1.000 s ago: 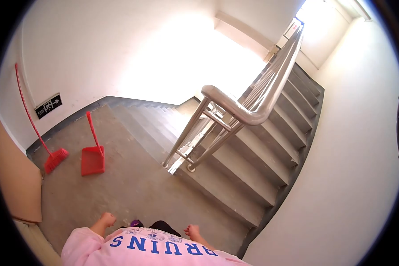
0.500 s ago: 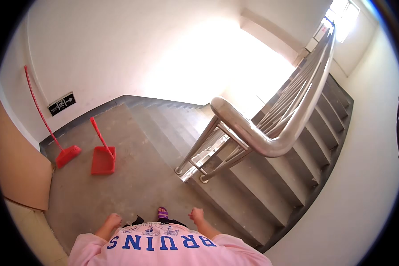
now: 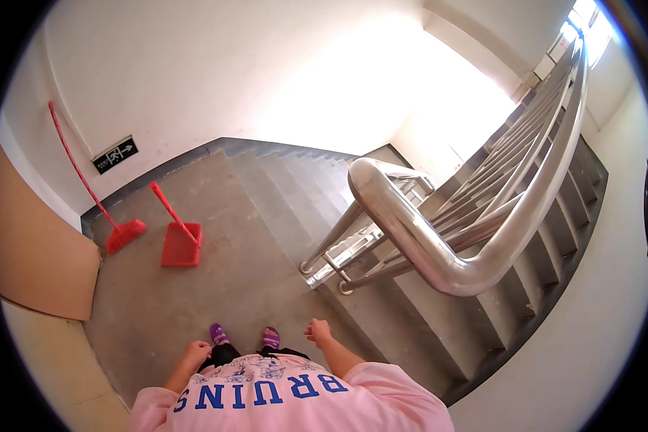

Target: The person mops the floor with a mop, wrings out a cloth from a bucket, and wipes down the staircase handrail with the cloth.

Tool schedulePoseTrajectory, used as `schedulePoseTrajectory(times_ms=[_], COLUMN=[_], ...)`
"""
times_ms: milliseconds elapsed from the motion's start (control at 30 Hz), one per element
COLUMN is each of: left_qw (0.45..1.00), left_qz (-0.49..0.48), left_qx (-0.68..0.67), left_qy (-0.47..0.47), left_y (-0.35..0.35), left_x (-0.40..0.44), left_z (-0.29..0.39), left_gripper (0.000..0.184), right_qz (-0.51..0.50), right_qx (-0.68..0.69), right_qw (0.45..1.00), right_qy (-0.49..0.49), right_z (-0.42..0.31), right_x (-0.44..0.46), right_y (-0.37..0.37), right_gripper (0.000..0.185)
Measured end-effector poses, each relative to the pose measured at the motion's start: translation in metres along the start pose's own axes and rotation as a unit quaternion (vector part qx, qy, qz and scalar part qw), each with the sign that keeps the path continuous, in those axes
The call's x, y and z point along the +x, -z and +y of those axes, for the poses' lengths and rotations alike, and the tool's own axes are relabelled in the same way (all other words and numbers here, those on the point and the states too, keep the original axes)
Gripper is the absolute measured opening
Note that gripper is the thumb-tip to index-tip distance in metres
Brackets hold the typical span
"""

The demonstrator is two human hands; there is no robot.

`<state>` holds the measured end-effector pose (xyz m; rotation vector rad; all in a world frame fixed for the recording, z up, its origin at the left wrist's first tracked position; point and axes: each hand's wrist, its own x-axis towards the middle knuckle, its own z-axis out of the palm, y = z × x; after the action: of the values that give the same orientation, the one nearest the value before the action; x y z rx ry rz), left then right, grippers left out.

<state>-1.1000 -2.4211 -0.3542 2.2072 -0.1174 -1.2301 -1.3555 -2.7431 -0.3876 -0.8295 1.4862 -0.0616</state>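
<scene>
My left hand [image 3: 196, 353] hangs beside my body over the floor, its fingers loosely bent and holding nothing. On the other side, my right hand [image 3: 317, 331] is held out from the pink shirt [image 3: 266, 394], fingers slack and slightly apart, also without anything in it. A red broom [image 3: 127, 235] stands on the landing with its long handle rising along the wall. Close by is a red dustpan [image 3: 176, 248] with an upright handle. Both tools are well beyond my hands, untouched.
A thick metal handrail [image 3: 439, 263] bends at front right, beside stairs [image 3: 425, 324] on the right. Other steps [image 3: 273, 191] lie past the landing [image 3: 158, 309]. An exit sign [image 3: 115, 155] is on the wall; a tan door panel [image 3: 39, 245] stands at left.
The view has shifted, with the handrail looming larger and the broom and dustpan slightly higher and further right. Both purple sandals show now, instead of one. My hands remain free.
</scene>
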Motion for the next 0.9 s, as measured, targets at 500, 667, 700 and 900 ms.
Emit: schedulePoseTrajectory(times_ms=[500,667,700,900], left_qw=[0.931,0.923,0.925,0.921], left_qz=[-0.168,-0.168,-0.169,-0.182], left_qx=[-0.128,-0.145,-0.141,-0.183], left_qy=[-0.297,-0.315,-0.310,-0.293], left_y=[0.034,0.058,0.062,0.069], left_x=[-0.090,-0.103,-0.104,-0.106], left_z=[0.243,0.250,0.249,0.239], left_gripper=[0.028,0.028,0.028,0.028], right_qz=[-0.351,-0.404,-0.403,-0.386], right_qx=[0.125,0.107,0.099,0.020], right_qw=[0.907,0.869,0.868,0.871], right_qy=[0.198,0.266,0.273,0.303], right_z=[-0.137,-0.144,-0.142,-0.147], right_x=[-0.177,-0.203,-0.202,-0.225], right_y=[-0.122,-0.140,-0.141,-0.148], right_gripper=[0.008,0.003,0.002,0.012])
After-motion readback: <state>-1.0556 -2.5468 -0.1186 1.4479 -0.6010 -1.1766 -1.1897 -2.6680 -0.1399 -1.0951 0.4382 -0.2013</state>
